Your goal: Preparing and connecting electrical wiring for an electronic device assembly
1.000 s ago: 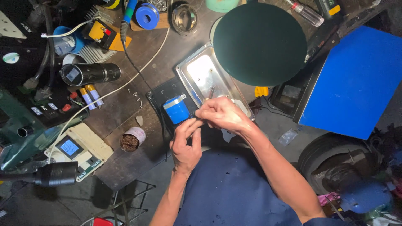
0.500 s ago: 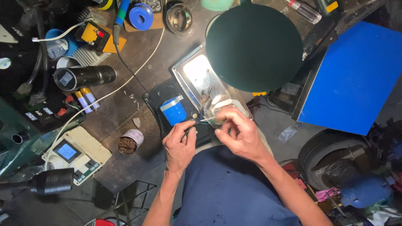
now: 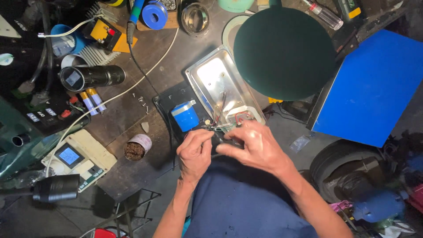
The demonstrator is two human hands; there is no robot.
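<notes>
My left hand [image 3: 195, 150] and my right hand [image 3: 253, 147] meet at the near edge of the workbench, fingers pinched on a small dark part with thin red, green and white wires [image 3: 219, 128] running out of it. The part itself is mostly hidden by my fingers. Just beyond the hands a blue cylindrical part [image 3: 185, 116] stands on a black mat [image 3: 169, 99]. A shiny metal tray [image 3: 211, 77] lies behind it, lit by a dark green round lamp shade [image 3: 284, 53] that hangs over the bench.
A small round tin of brown material [image 3: 135, 147] sits left of my hands. Farther left lie a white meter with a screen [image 3: 79, 158], two batteries [image 3: 91, 101], a black torch [image 3: 90, 77] and a white cable [image 3: 110, 99]. A blue box [image 3: 374, 83] stands at the right.
My hands have drawn closer together and nearer to me, now closed around the wired part. The view has shifted slightly, the lamp shade sitting a little more to the right.
</notes>
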